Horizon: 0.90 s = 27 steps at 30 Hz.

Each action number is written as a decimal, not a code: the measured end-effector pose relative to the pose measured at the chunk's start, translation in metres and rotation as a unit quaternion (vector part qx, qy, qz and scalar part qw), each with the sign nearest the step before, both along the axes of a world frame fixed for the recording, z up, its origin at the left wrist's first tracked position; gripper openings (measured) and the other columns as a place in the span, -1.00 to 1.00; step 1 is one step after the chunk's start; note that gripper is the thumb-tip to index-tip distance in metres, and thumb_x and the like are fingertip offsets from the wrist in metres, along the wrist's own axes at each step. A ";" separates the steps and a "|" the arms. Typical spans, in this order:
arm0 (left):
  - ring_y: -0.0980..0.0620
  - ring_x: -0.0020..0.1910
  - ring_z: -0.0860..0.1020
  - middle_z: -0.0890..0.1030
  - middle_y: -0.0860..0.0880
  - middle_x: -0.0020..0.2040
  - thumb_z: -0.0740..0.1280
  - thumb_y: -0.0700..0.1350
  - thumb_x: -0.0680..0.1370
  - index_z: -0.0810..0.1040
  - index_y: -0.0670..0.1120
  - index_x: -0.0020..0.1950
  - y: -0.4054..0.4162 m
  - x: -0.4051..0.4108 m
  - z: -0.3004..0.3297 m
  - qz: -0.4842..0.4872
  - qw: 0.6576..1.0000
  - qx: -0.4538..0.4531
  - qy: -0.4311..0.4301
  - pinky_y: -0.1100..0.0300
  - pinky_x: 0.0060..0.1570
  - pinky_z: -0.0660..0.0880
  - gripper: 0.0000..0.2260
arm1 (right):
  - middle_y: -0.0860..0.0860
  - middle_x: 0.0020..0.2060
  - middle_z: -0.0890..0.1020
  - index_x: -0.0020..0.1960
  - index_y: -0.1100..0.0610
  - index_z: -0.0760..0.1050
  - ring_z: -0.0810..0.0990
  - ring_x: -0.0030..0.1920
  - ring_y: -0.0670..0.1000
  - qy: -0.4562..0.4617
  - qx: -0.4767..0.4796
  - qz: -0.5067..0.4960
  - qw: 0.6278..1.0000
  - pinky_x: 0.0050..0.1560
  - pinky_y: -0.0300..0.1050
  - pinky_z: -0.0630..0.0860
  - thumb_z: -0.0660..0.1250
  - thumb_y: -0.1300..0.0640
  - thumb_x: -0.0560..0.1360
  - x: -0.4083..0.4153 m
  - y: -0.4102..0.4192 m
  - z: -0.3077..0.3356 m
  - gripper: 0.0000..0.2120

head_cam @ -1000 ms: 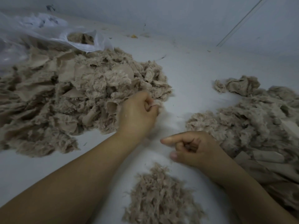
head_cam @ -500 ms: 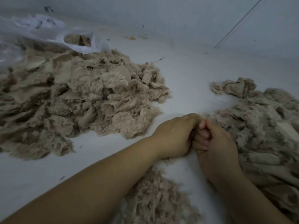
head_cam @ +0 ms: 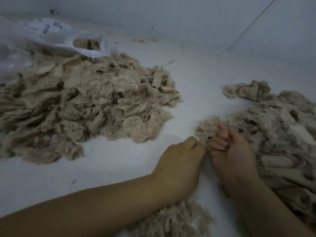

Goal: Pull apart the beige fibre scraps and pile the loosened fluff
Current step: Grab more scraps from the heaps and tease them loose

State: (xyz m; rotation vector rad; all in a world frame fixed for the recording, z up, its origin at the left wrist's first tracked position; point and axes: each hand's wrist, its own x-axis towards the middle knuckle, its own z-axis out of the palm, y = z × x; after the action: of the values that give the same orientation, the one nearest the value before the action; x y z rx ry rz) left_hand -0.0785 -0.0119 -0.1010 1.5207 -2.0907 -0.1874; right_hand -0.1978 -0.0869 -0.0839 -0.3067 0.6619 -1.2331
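Beige fibre scraps [head_cam: 89, 106] lie in a broad heap on the left of the white surface [head_cam: 119, 165], a mix of flat cloth-like pieces and fuzzy tufts. At the heap's far edge a clear plastic bag [head_cam: 51, 40] lies crumpled, its mouth open toward the heap with more beige pieces showing inside. A second heap of scraps [head_cam: 273, 120] spreads along the right side, reaching the frame's edge, with one crumpled piece [head_cam: 249, 90] at its far end

Between the two heaps, near the right one, both hands meet on a single fuzzy scrap [head_cam: 207, 128]. The left hand [head_cam: 179, 161] is seen from the back, its fingers curled in and pinching the scrap's near edge. The right hand [head_cam: 234, 151] is turned palm toward the camera, its fingers [head_cam: 220, 134] curled round the scrap's right side. The knuckles of the two hands are touching or just beside each other; which cannot be told. The scrap rises beyond the fingers and touches the edge of the right heap

A pile of loosened fluff [head_cam: 177, 221] lies at the bottom of the view, stringy and looser than the scraps, partly hidden under the left wrist and forearm. Small dark specks dot the white surface, and a small yellow bit [head_cam: 140, 40] lies near the far wall
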 end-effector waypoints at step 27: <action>0.16 0.33 0.41 0.50 -0.08 0.36 0.26 -0.43 0.44 0.37 -0.14 0.46 -0.039 0.063 -0.001 -0.128 0.986 -0.003 0.108 0.46 0.31 0.24 -0.41 | -0.03 -0.48 0.38 -0.16 0.13 0.40 0.27 -0.59 -0.12 -0.061 0.067 0.058 0.994 -0.62 -0.30 0.26 0.06 0.16 0.69 0.036 0.025 0.001 -0.72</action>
State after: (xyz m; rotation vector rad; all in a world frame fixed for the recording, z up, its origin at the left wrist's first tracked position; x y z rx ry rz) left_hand -0.0153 -0.0508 -0.1019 1.1669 -2.1006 -0.4211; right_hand -0.1622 -0.0618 -0.0824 -0.1550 0.6097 -1.0827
